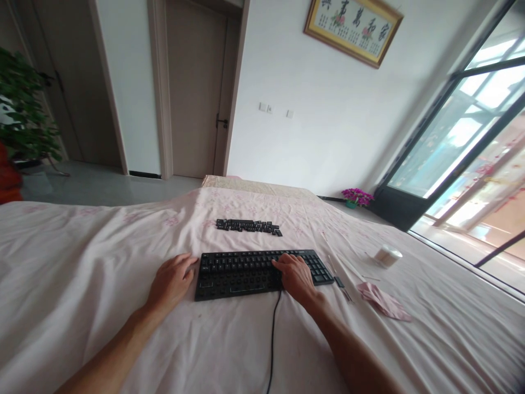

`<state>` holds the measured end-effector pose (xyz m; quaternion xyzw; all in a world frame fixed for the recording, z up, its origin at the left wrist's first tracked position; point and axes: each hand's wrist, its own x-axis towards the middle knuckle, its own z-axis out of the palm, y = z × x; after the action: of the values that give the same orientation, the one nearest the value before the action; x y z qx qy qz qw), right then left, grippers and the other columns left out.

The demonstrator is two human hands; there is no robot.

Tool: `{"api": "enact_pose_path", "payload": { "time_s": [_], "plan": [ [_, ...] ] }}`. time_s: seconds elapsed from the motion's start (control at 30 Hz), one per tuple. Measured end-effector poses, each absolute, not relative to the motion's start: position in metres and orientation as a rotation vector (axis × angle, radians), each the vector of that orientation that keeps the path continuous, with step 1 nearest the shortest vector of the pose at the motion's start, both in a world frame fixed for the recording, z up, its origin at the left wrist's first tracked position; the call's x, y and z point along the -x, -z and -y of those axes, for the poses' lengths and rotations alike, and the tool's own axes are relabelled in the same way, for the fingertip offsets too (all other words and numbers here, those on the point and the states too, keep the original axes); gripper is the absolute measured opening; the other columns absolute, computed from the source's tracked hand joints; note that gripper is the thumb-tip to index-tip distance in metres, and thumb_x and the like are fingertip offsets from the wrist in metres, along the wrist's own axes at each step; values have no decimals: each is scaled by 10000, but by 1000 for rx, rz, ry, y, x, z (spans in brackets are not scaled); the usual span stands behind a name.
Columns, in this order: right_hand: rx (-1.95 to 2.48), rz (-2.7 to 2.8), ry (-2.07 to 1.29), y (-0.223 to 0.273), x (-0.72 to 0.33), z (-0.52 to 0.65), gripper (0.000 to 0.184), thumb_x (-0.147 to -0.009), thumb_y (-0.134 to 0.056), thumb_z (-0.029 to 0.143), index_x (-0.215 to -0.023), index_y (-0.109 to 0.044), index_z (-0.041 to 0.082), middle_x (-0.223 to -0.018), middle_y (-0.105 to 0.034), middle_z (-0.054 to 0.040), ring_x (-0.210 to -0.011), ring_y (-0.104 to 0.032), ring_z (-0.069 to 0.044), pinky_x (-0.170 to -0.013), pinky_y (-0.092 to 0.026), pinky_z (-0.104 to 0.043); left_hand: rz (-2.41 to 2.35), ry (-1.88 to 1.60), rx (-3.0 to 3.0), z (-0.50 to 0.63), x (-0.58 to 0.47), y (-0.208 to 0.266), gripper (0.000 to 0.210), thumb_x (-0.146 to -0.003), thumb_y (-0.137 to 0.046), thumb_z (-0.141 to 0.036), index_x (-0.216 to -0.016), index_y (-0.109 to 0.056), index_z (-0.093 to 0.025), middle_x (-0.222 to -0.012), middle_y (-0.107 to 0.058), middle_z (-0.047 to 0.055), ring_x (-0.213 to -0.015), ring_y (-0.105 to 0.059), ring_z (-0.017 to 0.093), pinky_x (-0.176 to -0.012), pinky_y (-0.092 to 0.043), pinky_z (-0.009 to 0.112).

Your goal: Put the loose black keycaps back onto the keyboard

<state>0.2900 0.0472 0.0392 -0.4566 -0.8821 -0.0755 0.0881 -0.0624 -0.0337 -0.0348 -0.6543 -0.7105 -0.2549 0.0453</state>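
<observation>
A black keyboard (241, 261) lies on the pink floral cloth (229, 339), its cable (273, 334) running toward me. Its upper rows carry keycaps; much of the lower rows is bare. My left hand (173, 278) rests on the cloth at the keyboard's left end, fingers loosely stretched and apart, holding nothing I can see. Over the right part of the keys my right hand (296, 274) is bent with fingers drawn together. Whatever lies under its fingertips is hidden. Beyond the keyboard sits a cluster of loose black keycaps (247, 225).
Right of the keyboard lie thin tools (341, 284), a crumpled pink cloth (383, 301) and a white round container (388, 255), apparently of cotton swabs. Purple flowers (356, 196) stand beyond the bed-like surface. A closed door (196, 93) and a leafy plant (24, 109) are farther back.
</observation>
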Motion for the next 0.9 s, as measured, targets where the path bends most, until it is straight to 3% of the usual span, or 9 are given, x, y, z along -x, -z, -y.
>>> {"api": "enact_pose_path", "payload": {
  "time_s": [0.27, 0.5, 0.9],
  "plan": [
    [1614, 2204, 108, -41, -304, -121, 352, -888, -416, 199, -1106, -676, 292, -1083, -643, -6, -983, -567, -157, -787, -377, -230, 2168, 811, 1989, 33, 61, 36, 392, -822, -412, -232, -1148, -631, -219, -1219, -610, 40, -1127, -552, 184, -1030, -379, 327],
    [1706, 2258, 156, -34, -287, -172, 276, -879, -485, 259, -1034, -709, 299, -1056, -655, -32, -1011, -552, -184, -819, -367, -249, 2192, 829, 1989, 32, 61, 35, 392, -812, -421, -221, -1141, -633, -232, -1226, -606, 36, -1126, -552, 189, -1028, -384, 343],
    [1785, 2316, 185, -24, -264, -205, 298, -907, -443, 304, -901, -730, 227, -1057, -633, -94, -994, -534, -198, -777, -363, -258, 2164, 896, 1972, 34, 60, 31, 370, -802, -442, -215, -1108, -651, -221, -1203, -622, 51, -1107, -567, 199, -1027, -395, 365]
  ]
}}
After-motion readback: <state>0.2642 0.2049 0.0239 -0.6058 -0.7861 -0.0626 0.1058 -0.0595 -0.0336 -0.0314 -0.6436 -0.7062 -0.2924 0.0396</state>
